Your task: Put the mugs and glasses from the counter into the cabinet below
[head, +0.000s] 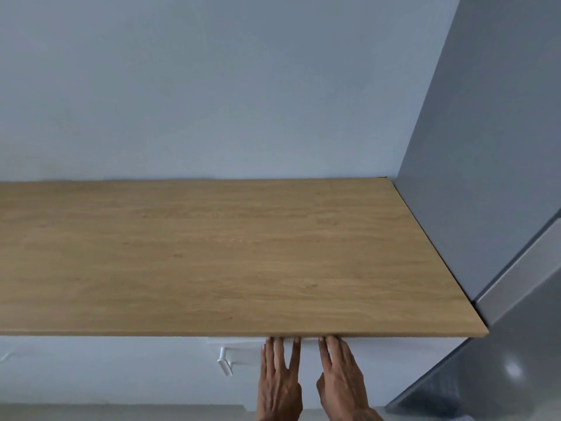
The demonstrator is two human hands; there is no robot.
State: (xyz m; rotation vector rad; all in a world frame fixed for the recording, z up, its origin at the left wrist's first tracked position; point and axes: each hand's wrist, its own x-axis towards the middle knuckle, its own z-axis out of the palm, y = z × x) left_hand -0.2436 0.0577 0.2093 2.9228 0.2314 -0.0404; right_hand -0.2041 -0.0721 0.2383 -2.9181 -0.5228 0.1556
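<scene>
Left hand: the left hand [280, 381] is open and flat, fingers spread, pressing on the white cabinet front [182, 372] just under the brown wooden tabletop [212, 253].
Right hand: the right hand [341, 378] is open and flat too, just beside the left, holding nothing.
Handle: a white bar handle [225, 363] sits near the left hand.
Cabinet: it is right below both hands' fingertips and the tabletop edge.

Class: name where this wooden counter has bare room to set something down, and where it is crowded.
All the visible light wooden counter is bare, from the pale wall to the grey panel. Only its front edge is crowded, by the left hand and right hand.
</scene>
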